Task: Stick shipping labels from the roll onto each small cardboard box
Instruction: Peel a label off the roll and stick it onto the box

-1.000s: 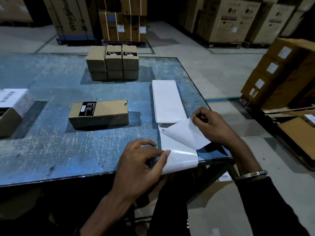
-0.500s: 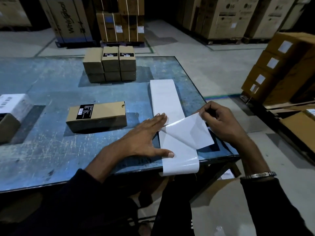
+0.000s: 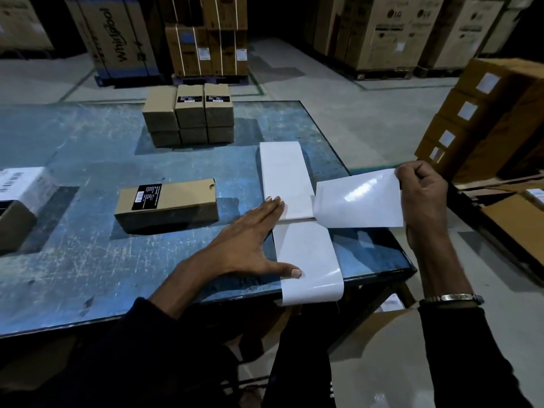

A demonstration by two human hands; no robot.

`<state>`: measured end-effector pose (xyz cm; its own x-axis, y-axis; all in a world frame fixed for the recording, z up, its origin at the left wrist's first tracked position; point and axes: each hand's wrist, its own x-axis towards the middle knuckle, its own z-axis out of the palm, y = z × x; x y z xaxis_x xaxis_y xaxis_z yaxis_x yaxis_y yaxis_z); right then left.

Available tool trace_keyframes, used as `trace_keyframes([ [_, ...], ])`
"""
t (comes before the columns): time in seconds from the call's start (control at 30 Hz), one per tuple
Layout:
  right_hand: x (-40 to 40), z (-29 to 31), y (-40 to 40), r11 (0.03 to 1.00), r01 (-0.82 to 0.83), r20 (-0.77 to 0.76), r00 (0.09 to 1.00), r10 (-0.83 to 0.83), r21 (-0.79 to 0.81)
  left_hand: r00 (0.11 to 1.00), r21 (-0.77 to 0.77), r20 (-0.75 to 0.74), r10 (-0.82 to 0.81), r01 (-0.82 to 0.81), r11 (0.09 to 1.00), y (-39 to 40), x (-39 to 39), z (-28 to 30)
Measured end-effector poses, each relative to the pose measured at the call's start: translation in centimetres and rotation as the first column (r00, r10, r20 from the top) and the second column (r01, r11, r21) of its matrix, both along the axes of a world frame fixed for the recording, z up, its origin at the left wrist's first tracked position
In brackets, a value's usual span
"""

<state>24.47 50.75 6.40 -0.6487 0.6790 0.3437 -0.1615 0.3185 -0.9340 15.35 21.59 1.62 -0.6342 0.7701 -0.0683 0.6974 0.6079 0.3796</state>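
Note:
A strip of white labels (image 3: 287, 178) lies flat on the blue table (image 3: 88, 266), its glossy backing (image 3: 309, 260) hanging over the near edge. My left hand (image 3: 250, 242) presses flat on the strip's left side, fingers straight. My right hand (image 3: 424, 195) pinches the far corner of a peeled white label (image 3: 359, 201), lifted off to the right of the strip. A long cardboard box (image 3: 167, 201) with a black sticker lies left of my left hand.
Several small cardboard boxes (image 3: 190, 116) are stacked at the back of the table. A box with a white barcode label (image 3: 20, 198) sits at the far left. Labelled cartons (image 3: 482, 119) stand on the floor at right. Large appliance cartons (image 3: 117, 39) line the back.
My right hand has pulled the label up and to the right, off the backing. My left hand moved from pinching the backing's end to pressing flat on the strip.

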Motion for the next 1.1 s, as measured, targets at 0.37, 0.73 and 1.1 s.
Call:
trace_keyframes([
  [0.37, -0.2, 2.9, -0.4, 0.998, 0.009, -0.047, 0.999, -0.007, 0.054, 0.999, 0.085, -0.054, -0.001, 0.006, 0.996, -0.4, 0.5, -0.3],
  [0.73, 0.7, 6.1, -3.6, 0.945, -0.113, -0.121, 0.980, 0.157, 0.306, 0.908, 0.693, 0.373, 0.192, -0.410, 0.593, -0.1, 1.8, 1.7],
  [1.1, 1.0, 5.9, -10.3, 0.753, -0.544, 0.063, 0.824, 0.563, 0.370, 0.494, 0.415, 0.864, 0.095, -0.806, 0.422, -3.4, 2.9, 7.0],
])
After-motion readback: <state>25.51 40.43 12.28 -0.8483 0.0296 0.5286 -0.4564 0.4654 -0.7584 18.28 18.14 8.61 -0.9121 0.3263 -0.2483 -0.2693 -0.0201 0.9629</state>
